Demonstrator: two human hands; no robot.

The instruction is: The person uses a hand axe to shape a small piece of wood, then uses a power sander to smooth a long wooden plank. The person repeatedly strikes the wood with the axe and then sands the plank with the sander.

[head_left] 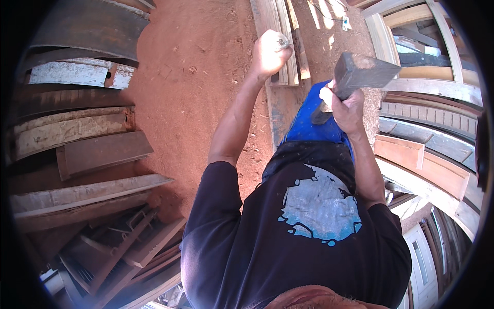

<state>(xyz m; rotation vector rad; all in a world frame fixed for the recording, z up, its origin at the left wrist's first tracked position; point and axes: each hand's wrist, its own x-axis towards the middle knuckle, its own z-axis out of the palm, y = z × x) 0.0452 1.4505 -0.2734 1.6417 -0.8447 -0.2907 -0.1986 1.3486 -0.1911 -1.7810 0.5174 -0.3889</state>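
Note:
My right hand (348,110) is wrapped around the handle of a mallet with a dark, blocky head (363,72). The mallet is raised over my blue-clad leg (309,116), and the handle's lower end sticks out below my fingers. My left hand (268,54) makes a fist around an upright handle with a round, worn end (282,42); the rest of it is hidden under the fist. Beneath and beside that fist run long pale wooden beams (291,64), lying on a weathered board (276,110).
Reddish, dusty ground (185,77) with wood chips spreads to my left. Stacked old boards and panels (77,129) line the left side. Wooden frames and door panels (422,159) stand along the right. A cord with a small pale fitting (346,23) lies at the far right.

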